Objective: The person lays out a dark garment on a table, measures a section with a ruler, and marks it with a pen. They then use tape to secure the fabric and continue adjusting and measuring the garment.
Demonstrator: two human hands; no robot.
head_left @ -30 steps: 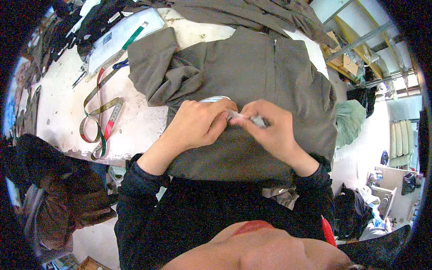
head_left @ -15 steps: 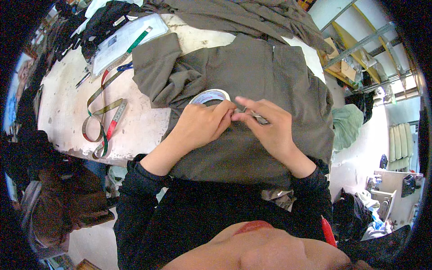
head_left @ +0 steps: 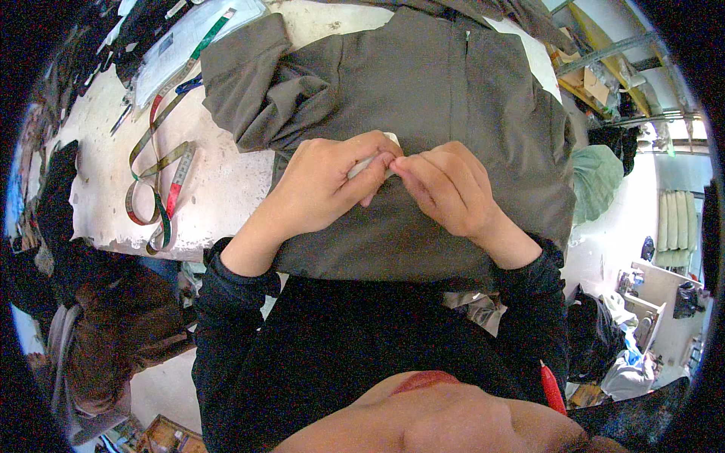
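Note:
My left hand [head_left: 321, 181] is closed round a roll of pale tape [head_left: 362, 167], turned edge-on and mostly covered by my fingers. Close against it on the right, my right hand [head_left: 453, 189] has its fingers curled and its fingertips pinched at the roll's edge. What lies between those fingertips is too small and too covered to make out. Both hands are over a dark brown-grey garment [head_left: 400, 83] spread on the table, with a seam running down it and one sleeve folded at the left.
On the pale, worn table [head_left: 226, 181] at the left lies a looped tape measure [head_left: 175, 185], with a pen [head_left: 121, 119] and papers in a clear sleeve [head_left: 170, 53] beyond. Dark cloth is heaped at the far left. A green cloth [head_left: 596, 181] hangs past the right edge.
My left hand has turned the tape roll from face-up to edge-on. A small grey metal tool in my right hand no longer shows; its fingers have curled in.

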